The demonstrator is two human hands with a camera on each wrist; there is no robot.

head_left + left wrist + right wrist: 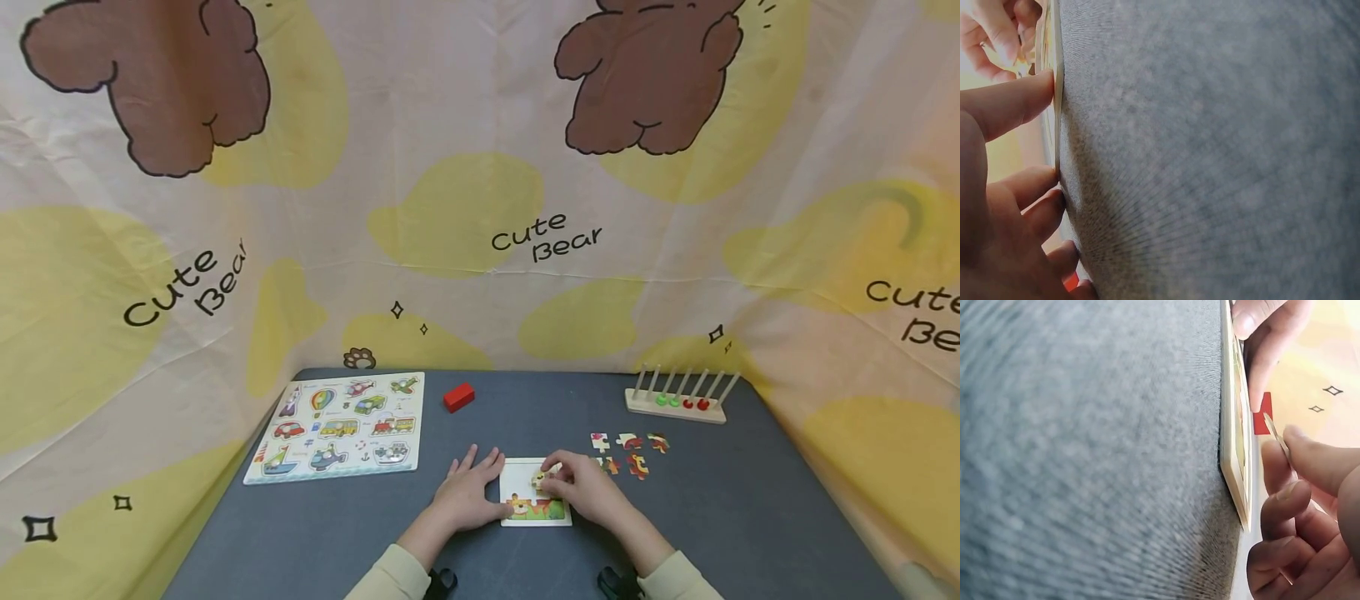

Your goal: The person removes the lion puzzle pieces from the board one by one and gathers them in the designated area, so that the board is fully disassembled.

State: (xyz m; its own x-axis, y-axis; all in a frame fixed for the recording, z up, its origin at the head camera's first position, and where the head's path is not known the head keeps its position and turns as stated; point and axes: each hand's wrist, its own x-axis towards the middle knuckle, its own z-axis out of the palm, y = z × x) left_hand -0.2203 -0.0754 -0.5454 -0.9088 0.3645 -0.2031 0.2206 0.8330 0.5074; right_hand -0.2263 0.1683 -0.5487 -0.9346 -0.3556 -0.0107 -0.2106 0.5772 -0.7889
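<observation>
A small white puzzle tray (pixel 536 523) lies on the table between the hands, its lower part filled with joined jigsaw pieces (pixel 521 507) in green, orange and yellow. My left hand (pixel 467 496) steadies the tray, its fingers spread and the thumb touching the left edge. Between thumb and fingertips, my right hand (pixel 588 487) pinches a jigsaw piece (pixel 537 479) above the tray's bare upper area. In the right wrist view that piece (pixel 1277 434) shows edge-on, tilted and apart from the tray (pixel 1230 425). The right fingers hide part of its picture.
Several loose jigsaw pieces (pixel 631 442) lie right of the tray. Farther back stand a red block (pixel 459 397) and a pegged counting rack (pixel 675 406) with green and red beads. A vehicle picture board (pixel 337 429) occupies the left side. A printed curtain (pixel 450 292) hangs behind the table.
</observation>
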